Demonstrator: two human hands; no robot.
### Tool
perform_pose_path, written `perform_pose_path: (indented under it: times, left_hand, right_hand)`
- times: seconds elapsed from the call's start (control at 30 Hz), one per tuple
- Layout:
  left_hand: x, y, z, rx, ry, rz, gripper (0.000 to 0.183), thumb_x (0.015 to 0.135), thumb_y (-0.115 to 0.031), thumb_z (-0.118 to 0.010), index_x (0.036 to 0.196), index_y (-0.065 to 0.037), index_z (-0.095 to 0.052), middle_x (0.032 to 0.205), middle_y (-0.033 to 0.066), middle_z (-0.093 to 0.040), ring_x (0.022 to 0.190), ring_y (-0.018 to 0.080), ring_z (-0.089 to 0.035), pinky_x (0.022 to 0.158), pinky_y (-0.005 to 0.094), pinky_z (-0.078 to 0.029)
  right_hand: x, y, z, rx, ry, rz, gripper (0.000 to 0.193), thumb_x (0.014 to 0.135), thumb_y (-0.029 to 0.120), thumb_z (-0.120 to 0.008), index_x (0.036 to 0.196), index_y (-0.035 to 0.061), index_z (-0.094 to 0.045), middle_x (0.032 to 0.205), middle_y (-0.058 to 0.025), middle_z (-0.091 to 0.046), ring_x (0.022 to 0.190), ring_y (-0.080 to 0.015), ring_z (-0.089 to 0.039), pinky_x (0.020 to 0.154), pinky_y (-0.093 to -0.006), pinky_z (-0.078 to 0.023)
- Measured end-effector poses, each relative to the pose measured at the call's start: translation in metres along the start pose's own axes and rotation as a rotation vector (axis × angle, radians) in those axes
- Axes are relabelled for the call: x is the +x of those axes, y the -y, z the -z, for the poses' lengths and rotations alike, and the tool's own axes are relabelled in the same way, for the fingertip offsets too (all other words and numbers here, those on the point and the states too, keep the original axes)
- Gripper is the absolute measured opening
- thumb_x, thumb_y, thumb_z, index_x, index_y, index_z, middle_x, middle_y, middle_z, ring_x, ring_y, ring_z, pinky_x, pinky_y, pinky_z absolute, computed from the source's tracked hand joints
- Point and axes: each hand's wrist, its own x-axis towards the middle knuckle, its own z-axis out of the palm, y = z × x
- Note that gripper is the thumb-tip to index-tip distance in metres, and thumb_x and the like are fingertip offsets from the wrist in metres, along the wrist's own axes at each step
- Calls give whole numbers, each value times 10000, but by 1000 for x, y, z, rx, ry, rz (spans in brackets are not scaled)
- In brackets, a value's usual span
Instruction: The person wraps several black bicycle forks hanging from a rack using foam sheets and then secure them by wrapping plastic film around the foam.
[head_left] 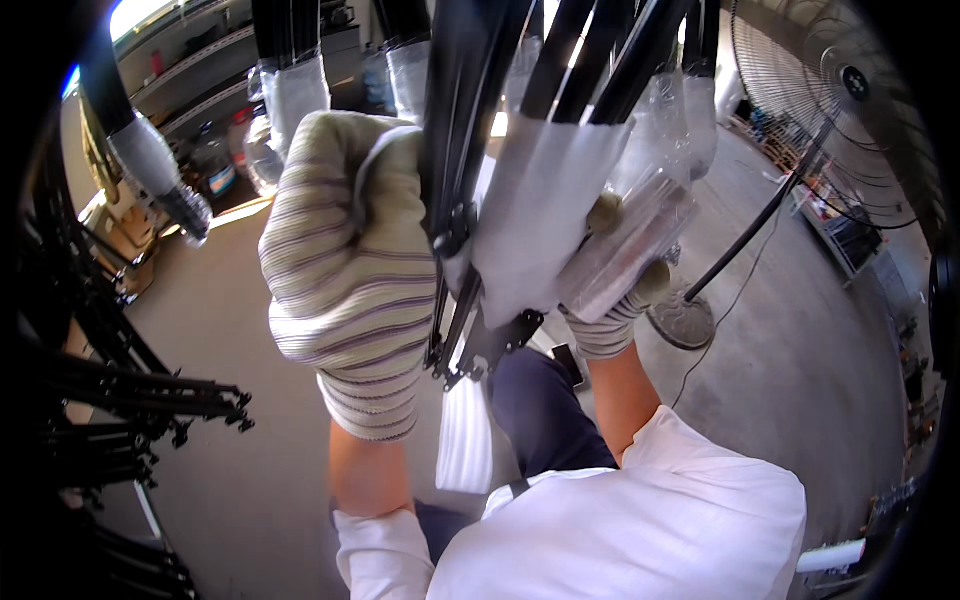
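A bundle of black metal bars [466,120] hangs in front of me, with bolts and brackets at its lower end. White foam sheet [540,205] is wrapped around part of it. My left hand [350,250], in a striped knit glove, is closed against the bundle's left side; its fingertips are hidden. My right hand [612,318], gloved alike, grips a roll of clear stretch film [630,245] beside the foam on the right. The film's loose end cannot be made out.
Other hanging bars have foam and film on their ends, such as the wrapped end [160,165] at far left. Dark bars [150,400] jut out at left. A pedestal fan [850,85] stands at right, its cord on the floor. Shelves [200,60] are behind.
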Motion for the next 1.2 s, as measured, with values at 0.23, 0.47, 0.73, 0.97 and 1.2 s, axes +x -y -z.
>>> perform_pose_path:
  times: [0.23,0.47,0.73,0.97,1.2]
  left_hand:
    - [-33,-5,3,-780,-260,339,157,772,-90,-492,873,24,-528,847,132,-560,762,158,-534,657,242,-458]
    - [-40,6,-1,-801,-3,272,242,703,-18,-590,932,2,-516,898,74,-565,796,104,-547,730,198,-456]
    - [-31,16,-16,-484,185,402,477,673,-158,-661,1082,-55,-437,934,28,-527,867,100,-496,805,226,-405]
    - [-25,69,-7,-108,399,60,635,721,-328,-601,1214,-79,-290,1025,-5,-459,917,61,-443,796,182,-378]
    - [-42,88,-9,-239,50,198,446,779,-266,-540,1131,-40,-386,920,5,-510,775,73,-492,699,177,-398]
  right_hand:
    - [-5,0,-18,-31,-85,-28,692,605,463,-637,1106,36,-420,1067,-57,-495,1019,-199,-442,884,-353,-353]
    - [-11,8,-32,-89,-204,-35,643,629,420,-635,1095,31,-424,1021,-64,-514,973,-204,-475,851,-342,-385]
    - [-6,28,-37,-141,-183,-97,632,647,410,-626,1089,2,-430,1049,-61,-483,975,-176,-458,834,-295,-387]
    - [-6,23,2,-49,-174,-232,552,695,366,-596,1085,10,-435,1015,-54,-486,909,-139,-478,793,-270,-406]
    - [-9,46,-26,-136,-60,-128,379,744,196,-576,1055,26,-441,960,-57,-519,839,-123,-518,723,-238,-444]
